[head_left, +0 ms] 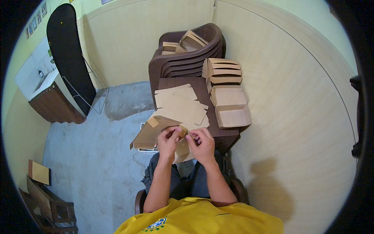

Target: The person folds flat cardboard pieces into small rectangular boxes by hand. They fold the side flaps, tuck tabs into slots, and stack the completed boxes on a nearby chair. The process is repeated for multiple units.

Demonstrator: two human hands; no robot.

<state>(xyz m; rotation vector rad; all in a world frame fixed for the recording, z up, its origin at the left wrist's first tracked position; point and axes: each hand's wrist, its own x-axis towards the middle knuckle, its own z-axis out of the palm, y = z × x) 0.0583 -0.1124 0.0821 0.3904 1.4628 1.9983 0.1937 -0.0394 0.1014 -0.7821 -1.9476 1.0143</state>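
"Looking in from afar, where do I find the box [150,134]?"
"Over the lap [187,183], by the near edge of the desk [201,87]; I see it partly folded, a wide panel tilting out left."
"And the hands?"
"I have the left hand [168,142] pinched on it, the right hand [202,144] pinched just beside."
"Beyond?"
"Flat sheets [181,105] overlap on the desk; open trays [233,105] line its right side; stacked chairs [183,64] hold more."

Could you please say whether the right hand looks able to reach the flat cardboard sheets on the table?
Probably yes: the flat cardboard sheets lie just beyond the right hand, with nothing visible standing between. It seems to be holding the partly folded box, so it would likely need to let go first.
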